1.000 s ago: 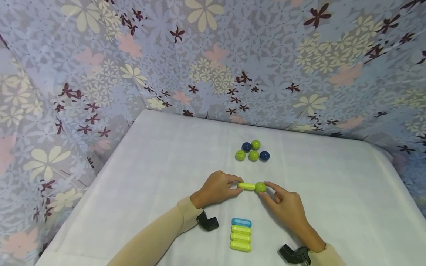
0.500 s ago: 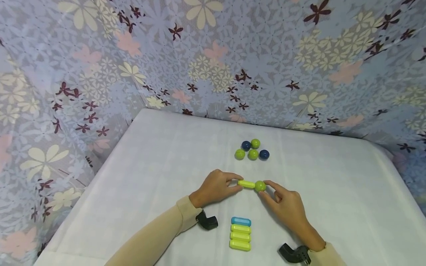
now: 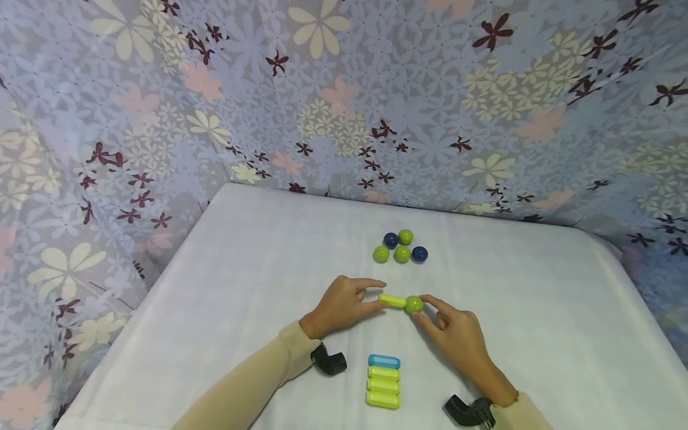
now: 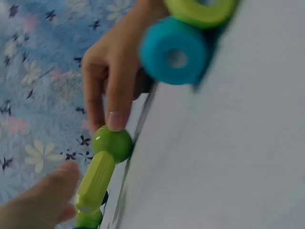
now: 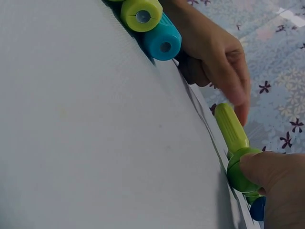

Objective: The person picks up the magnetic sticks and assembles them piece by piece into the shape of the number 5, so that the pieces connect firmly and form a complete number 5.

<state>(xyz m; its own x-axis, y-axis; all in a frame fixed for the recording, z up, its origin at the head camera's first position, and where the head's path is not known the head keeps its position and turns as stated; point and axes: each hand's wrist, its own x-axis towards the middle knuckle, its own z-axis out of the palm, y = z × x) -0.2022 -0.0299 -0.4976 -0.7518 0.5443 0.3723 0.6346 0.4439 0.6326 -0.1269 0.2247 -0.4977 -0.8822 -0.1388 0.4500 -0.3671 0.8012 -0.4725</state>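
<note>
In the head view my right hand (image 3: pixel 461 335) pinches a glossy green ball (image 3: pixel 414 304) between thumb and fingers. A yellow-green rod (image 3: pixel 392 300) is joined end-on to the ball's left side. My left hand (image 3: pixel 343 304) is at the rod's free end, with thumb and index finger spread apart around it. The left wrist view shows the left thumb (image 4: pixel 62 183) standing off the rod (image 4: pixel 95 179). From the right wrist, the right thumb (image 5: pixel 262 167) presses on the ball (image 5: pixel 240 177), and the left fingers look clear of the rod.
Farther back on the white-covered table (image 3: pixel 279 239) lie several loose balls, including a green ball (image 3: pixel 402 254) and a dark blue ball (image 3: pixel 420 254). Nearer the front, a blue rod (image 3: pixel 384 361) lies in a stack with yellow-green rods (image 3: pixel 383 387). A floral cloth (image 3: pixel 322 119) hangs behind.
My left hand has let go of the rod, its index finger and thumb parting. My right hand keeps hold of the ball. The head view has shifted slightly.
</note>
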